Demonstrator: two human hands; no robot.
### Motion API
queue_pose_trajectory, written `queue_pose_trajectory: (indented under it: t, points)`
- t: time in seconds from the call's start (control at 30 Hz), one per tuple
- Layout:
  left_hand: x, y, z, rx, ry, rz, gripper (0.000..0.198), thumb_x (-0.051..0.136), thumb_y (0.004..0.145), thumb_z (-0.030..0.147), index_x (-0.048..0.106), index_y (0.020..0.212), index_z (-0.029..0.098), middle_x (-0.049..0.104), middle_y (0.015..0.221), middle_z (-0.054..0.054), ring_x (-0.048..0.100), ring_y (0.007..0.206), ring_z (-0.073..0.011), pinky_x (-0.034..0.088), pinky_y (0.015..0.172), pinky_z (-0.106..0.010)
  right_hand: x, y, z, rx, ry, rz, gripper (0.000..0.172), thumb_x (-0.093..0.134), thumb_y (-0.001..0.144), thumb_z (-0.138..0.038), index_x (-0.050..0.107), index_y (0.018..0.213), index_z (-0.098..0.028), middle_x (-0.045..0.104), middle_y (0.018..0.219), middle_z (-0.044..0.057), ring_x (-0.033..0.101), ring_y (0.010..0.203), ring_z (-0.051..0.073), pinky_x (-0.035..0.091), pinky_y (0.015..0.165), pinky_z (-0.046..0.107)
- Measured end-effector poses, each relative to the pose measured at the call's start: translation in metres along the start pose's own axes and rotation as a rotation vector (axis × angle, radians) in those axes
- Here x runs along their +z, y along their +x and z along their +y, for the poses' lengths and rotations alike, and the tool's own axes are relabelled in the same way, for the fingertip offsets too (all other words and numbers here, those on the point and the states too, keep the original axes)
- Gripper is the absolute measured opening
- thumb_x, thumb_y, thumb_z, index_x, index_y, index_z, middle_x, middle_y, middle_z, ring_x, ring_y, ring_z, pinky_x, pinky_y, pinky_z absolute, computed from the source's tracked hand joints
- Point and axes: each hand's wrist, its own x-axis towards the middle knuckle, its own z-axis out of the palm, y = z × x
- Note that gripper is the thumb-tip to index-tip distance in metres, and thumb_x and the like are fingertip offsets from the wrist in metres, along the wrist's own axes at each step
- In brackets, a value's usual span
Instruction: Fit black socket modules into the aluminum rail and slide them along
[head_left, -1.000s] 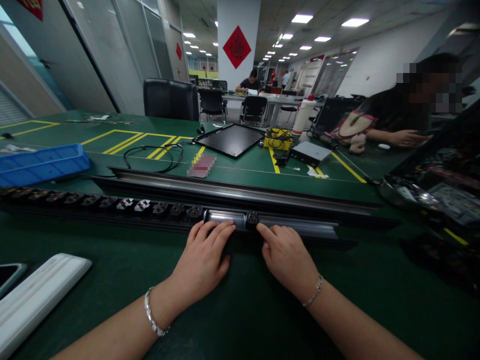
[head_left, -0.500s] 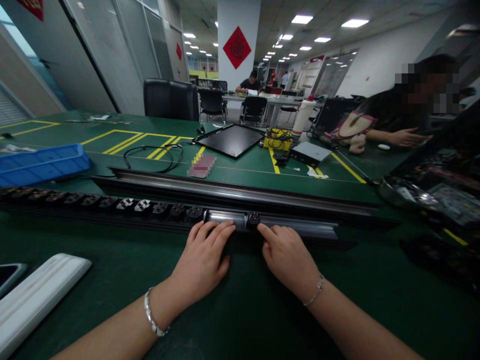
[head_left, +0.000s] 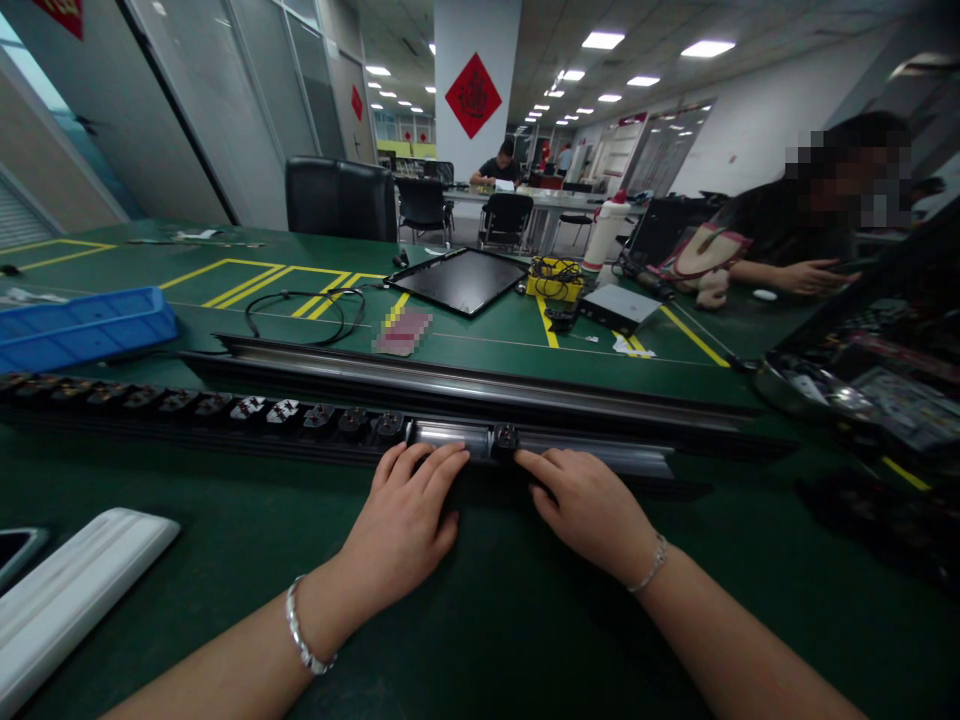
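A long black metal channel (head_left: 600,458) lies across the green table, with a row of black socket modules (head_left: 319,417) along its left part and two white ones (head_left: 283,412) among them. One separate black socket module (head_left: 505,439) sits in the channel further right, with bare metal on both sides. My left hand (head_left: 405,512) rests with its fingers stretched over the near edge of the channel, left of that module. My right hand (head_left: 592,512) is at the module's right side, index finger extended against it, thumb apart and other fingers partly bent.
Behind lies a second black channel (head_left: 480,388). A blue bin (head_left: 82,328) and a white device (head_left: 90,590) are at left. Further back are a black panel (head_left: 465,280), a cable (head_left: 307,318) and a yellow box (head_left: 555,280). Another person (head_left: 810,210) sits at right.
My right hand has shifted slightly right and flattened, its thumb lower; the index finger is still at the module. My left hand and the channel look the same.
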Motion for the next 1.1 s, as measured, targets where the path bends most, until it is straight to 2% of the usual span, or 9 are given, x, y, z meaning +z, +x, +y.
queue_pose_trajectory:
  t: [0.17,1.1]
  points:
    - [0.0008,-0.0006,0.0,-0.004,-0.003,-0.008,0.055,0.051,0.076,0.018,0.04,0.13,0.023,0.048,0.135,-0.001,0.039,0.12,-0.0252,0.021,0.106,-0.048,0.0014,0.0006,0.0092,-0.041,-0.008,-0.004,0.036,0.05,0.083,-0.02,0.052,0.118,-0.025,0.061,0.082,0.001,0.054,0.075,0.016,0.035,0.07,0.029]
    - [0.0014,-0.0006,-0.0002,-0.009,0.0,-0.005,0.055,0.052,0.076,0.018,0.04,0.13,0.023,0.048,0.135,0.0,0.039,0.12,-0.0242,0.021,0.107,-0.047,0.0065,-0.0003,0.0092,-0.041,0.021,0.064,0.03,0.05,0.082,-0.018,0.054,0.111,-0.02,0.061,0.08,0.003,0.055,0.075,0.019,0.04,0.07,0.032]
